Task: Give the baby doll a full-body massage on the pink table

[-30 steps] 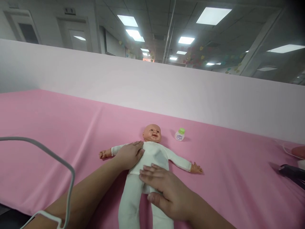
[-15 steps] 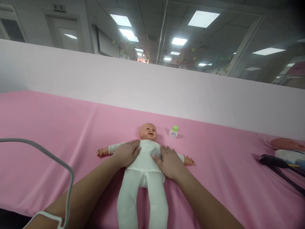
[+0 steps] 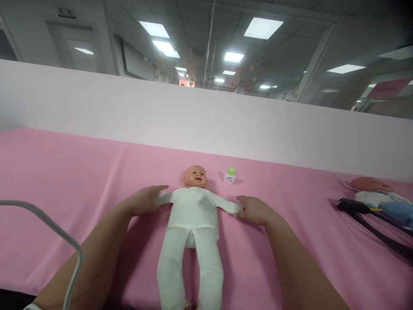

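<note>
A baby doll in a white long-sleeved top and white trousers lies face up on the pink sheet, its arms spread to both sides. My left hand is closed round the end of the doll's arm on the left, with one finger stretched out above the sleeve. Around the end of the other arm my right hand is closed in the same way. Both of the doll's hands are hidden inside mine. A small bottle with a green cap stands beside the doll's head, touched by neither hand.
The pink sheet runs back to a low white wall with glass above it. At the right lie another doll and a black strap. A grey-white cable loops across the lower left, near my forearm.
Both my hands have slid outward from the doll's chest along its sleeves to the ends of its arms. The view has shifted slightly to the right.
</note>
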Tool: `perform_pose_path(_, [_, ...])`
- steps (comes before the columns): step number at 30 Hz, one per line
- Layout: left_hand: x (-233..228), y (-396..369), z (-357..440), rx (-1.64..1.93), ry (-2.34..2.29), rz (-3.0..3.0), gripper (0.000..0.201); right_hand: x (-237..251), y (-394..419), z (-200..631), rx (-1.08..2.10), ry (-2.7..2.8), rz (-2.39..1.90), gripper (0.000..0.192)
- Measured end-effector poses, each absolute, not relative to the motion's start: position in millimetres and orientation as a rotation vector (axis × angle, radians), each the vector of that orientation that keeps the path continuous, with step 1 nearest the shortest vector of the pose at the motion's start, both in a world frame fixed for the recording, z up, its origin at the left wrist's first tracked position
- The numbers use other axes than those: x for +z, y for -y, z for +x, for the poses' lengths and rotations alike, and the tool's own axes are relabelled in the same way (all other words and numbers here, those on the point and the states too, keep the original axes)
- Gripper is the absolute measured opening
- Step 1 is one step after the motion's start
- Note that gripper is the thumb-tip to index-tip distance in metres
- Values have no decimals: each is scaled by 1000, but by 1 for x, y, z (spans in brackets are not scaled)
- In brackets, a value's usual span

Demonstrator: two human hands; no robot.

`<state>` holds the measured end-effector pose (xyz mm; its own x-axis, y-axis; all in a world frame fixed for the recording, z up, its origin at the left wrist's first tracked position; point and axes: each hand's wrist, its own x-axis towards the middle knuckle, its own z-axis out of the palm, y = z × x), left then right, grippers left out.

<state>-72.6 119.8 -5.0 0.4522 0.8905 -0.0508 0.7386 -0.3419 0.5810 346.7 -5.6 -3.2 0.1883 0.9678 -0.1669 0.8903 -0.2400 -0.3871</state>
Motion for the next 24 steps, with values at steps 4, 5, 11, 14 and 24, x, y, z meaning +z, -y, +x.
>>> perform_pose_path(4, [-5, -131, -103, 317, -1573, 2130, 91, 0, 10, 365, 708, 1778, -2286, 25])
perform_pose_path(5, [-6, -133, -109, 312, -1609, 2115, 91, 0, 10, 367, 724, 1777, -2272, 20])
perform_pose_path(11, [-10, -144, -120, 285, -1740, 2028, 65, -5, 7, 369, 709, 1773, -2229, 13])
perform_pose_path(14, [-10, -146, -117, 356, -1750, 2019, 36, -7, 6, 373, 737, 1739, -2173, 14])
perform_pose_path(24, [-13, -144, -118, 959, -1228, 1504, 70, -22, 1, 399, 1048, 1405, -1713, 35])
